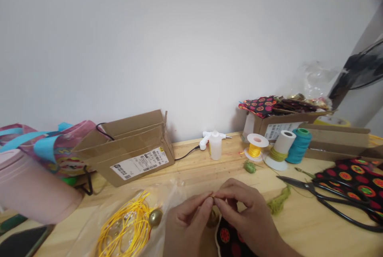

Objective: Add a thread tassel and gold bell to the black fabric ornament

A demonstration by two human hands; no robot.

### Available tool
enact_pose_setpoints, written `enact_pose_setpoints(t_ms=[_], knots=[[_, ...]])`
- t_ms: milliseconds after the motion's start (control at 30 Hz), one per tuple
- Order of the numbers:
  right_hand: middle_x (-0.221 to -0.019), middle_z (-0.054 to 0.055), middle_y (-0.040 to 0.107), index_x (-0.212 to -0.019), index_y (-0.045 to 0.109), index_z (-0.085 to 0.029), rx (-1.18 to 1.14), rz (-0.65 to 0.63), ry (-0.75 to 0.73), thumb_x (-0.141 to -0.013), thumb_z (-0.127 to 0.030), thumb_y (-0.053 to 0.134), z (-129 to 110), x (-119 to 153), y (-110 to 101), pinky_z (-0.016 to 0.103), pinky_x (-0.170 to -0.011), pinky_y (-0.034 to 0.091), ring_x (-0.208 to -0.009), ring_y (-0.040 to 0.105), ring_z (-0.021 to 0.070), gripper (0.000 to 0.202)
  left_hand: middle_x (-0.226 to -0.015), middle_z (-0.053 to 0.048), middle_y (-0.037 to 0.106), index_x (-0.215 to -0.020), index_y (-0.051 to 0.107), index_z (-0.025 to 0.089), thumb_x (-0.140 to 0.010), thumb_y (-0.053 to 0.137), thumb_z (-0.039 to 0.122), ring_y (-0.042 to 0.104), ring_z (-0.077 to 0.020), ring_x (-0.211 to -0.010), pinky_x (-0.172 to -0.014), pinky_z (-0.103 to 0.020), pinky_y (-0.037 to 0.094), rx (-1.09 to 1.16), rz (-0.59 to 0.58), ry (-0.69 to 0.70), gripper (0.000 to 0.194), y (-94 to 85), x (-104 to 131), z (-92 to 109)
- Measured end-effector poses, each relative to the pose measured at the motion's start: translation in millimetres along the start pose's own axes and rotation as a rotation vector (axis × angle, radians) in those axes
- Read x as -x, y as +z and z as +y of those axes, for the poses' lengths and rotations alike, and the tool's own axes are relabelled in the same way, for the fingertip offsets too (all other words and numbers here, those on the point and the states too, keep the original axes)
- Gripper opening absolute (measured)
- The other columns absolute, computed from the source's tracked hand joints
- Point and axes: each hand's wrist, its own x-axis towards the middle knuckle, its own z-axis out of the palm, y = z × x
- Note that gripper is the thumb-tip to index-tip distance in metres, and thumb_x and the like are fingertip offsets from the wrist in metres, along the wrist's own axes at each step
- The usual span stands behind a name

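Note:
My left hand (pixel 191 217) and my right hand (pixel 245 209) meet fingertip to fingertip, both pinching. Between them shows a tiny yellowish bit, too small to name. Just under the fingers, partly hidden, is a round brass-coloured bell (pixel 213 220). A black fabric piece with red flower circles and a pale edge (pixel 225 236) lies below my right hand. To the left, a clear plastic bag (pixel 176 193) carries a tangle of yellow cord (pixel 119 221) and another brass bell (pixel 155 217).
Black scissors (pixel 314 187) lie at right beside patterned fabric (pixel 350 175) and green thread (pixel 279 201). Behind stand a yellow cord spool (pixel 255 151), a teal thread cone (pixel 299 145), a small bottle (pixel 215 147) and cardboard boxes (pixel 134 145). A pink cup (pixel 32 185) stands left.

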Motion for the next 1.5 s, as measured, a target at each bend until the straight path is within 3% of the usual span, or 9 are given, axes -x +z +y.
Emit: enact_pose_setpoints(t_ms=[233,333,567,667,867,967,1100,1300,1500], knots=[[-0.062,0.004,0.059,-0.069,0.067,-0.015,0.070,0.003,-0.109,-0.068,-0.009,0.055,-3.5,-4.6,-7.7,0.019,-0.043,0.040,-0.051,0.051,0.0109,0.014,-0.065,-0.004,0.072,-0.063,0.071,0.017,-0.057,0.072,0.027,0.062,-0.0171,-0.065,-0.065,-0.025,0.047,0.092,-0.039,-0.162,0.012,-2.6,-3.9,5.5],[-0.060,0.003,0.058,-0.068,0.067,-0.015,0.060,-0.033,-0.077,-0.067,-0.010,0.055,-4.0,-4.7,-9.3,0.019,-0.043,0.039,-0.051,0.050,0.0106,0.013,-0.067,-0.004,0.071,-0.064,0.070,0.016,-0.056,0.073,0.027,0.061,-0.0160,-0.066,-0.065,-0.024,0.046,0.134,-0.085,-0.181,0.014,-3.2,-5.6,5.7],[-0.054,-0.002,0.055,-0.061,0.063,-0.014,-0.324,-0.247,0.407,-0.067,-0.021,0.060,-2.8,-7.2,-11.9,0.018,-0.044,0.034,-0.048,0.045,0.0072,0.009,-0.056,0.000,0.065,-0.062,0.066,0.014,-0.060,0.071,0.026,0.054,-0.0095,-0.053,-0.053,-0.019,0.041,0.163,-0.126,-0.222,0.014,-7.8,-7.7,1.6],[-0.043,-0.006,0.045,-0.059,0.062,-0.013,-0.458,-0.328,0.583,-0.070,-0.027,0.059,0.8,-6.9,-12.6,0.016,-0.038,0.023,-0.039,0.033,0.0036,0.018,-0.055,0.000,0.064,-0.062,0.065,0.014,-0.060,0.072,0.026,0.053,-0.0090,-0.051,-0.050,-0.018,0.039,0.150,-0.150,-0.235,0.014,-8.7,-7.5,1.3],[-0.041,-0.008,0.040,-0.057,0.057,-0.014,-0.620,-0.359,0.749,-0.066,-0.024,0.061,3.9,-3.5,-14.9,0.016,-0.036,0.017,-0.037,0.027,0.0030,0.014,-0.060,-0.003,0.068,-0.065,0.070,0.016,-0.062,0.069,0.023,0.059,-0.0140,-0.057,-0.054,-0.021,0.045,-0.022,-0.174,-0.115,0.008,-5.9,-3.8,5.9],[-0.041,-0.009,0.038,-0.057,0.056,-0.013,-0.729,-0.366,0.760,-0.067,-0.025,0.062,3.2,-3.2,-14.2,0.016,-0.036,0.016,-0.037,0.024,0.0028,0.016,-0.067,-0.005,0.069,-0.070,0.072,0.019,-0.061,0.068,0.019,0.061,-0.0192,-0.066,-0.061,-0.025,0.047,-0.181,-0.198,0.061,0.010,-7.1,-3.1,6.1],[-0.041,-0.009,0.040,-0.059,0.057,-0.014,-0.723,-0.361,0.732,-0.065,-0.032,0.064,4.3,-3.7,-12.0,0.015,-0.035,0.016,-0.036,0.025,0.0024,0.021,-0.066,-0.004,0.069,-0.066,0.073,0.023,-0.060,0.069,0.016,0.061,-0.0197,-0.068,-0.066,-0.026,0.047,-0.315,-0.120,0.246,0.011,-10.6,-3.6,3.5],[-0.050,-0.005,0.053,-0.063,0.061,-0.013,-0.594,-0.284,0.571,-0.062,-0.030,0.069,1.2,-8.9,-17.2,0.014,-0.038,0.026,-0.042,0.038,0.0030,0.019,-0.056,0.000,0.063,-0.067,0.072,0.017,-0.061,0.068,0.016,0.054,-0.0112,-0.053,-0.051,-0.020,0.043,0.038,-0.257,-0.086,0.008,-8.3,-4.1,8.2],[-0.053,-0.005,0.057,-0.070,0.059,-0.014,-0.723,-0.373,0.636,-0.060,-0.031,0.072,2.6,-7.2,-16.9,0.012,-0.036,0.029,-0.039,0.041,0.0021,0.023,-0.050,0.000,0.063,-0.063,0.072,0.015,-0.057,0.072,0.020,0.055,-0.0114,-0.050,-0.053,-0.023,0.043,0.236,-0.300,-0.220,0.008,-4.9,-1.7,0.9]])
